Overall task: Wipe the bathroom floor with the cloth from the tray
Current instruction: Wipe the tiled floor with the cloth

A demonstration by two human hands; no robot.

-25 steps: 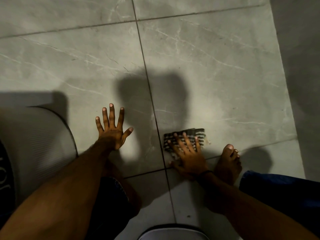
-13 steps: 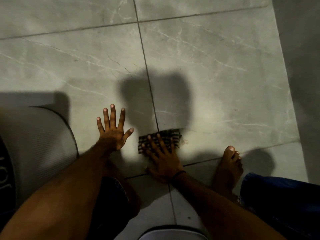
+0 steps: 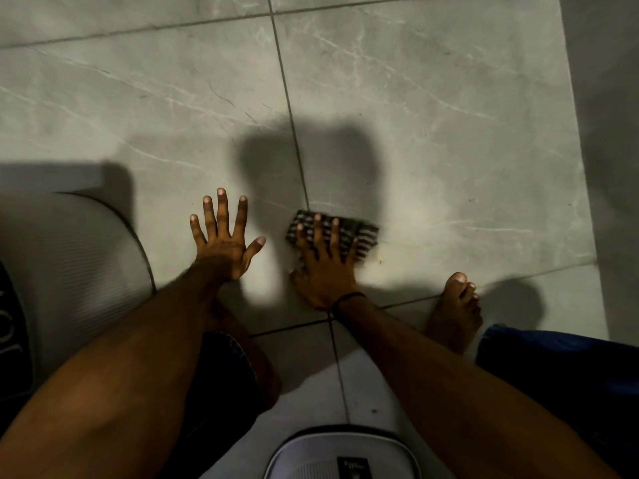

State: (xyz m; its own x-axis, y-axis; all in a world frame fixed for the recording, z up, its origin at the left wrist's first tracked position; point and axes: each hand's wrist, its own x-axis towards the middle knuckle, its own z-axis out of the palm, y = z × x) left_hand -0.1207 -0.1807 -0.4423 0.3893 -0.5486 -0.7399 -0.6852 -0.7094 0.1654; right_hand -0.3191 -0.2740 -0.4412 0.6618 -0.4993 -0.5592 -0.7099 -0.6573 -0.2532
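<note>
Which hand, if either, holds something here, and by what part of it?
The right hand presses flat on the striped cloth, fingers spread over its near-left part, pinning rather than gripping it. The left hand rests bare on the floor.

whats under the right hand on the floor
A dark cloth with pale stripes lies flat under the right hand, whose fingers are spread across it. Its far and right edges show past the fingers; the part under the palm and the tile beneath it are covered.
</note>
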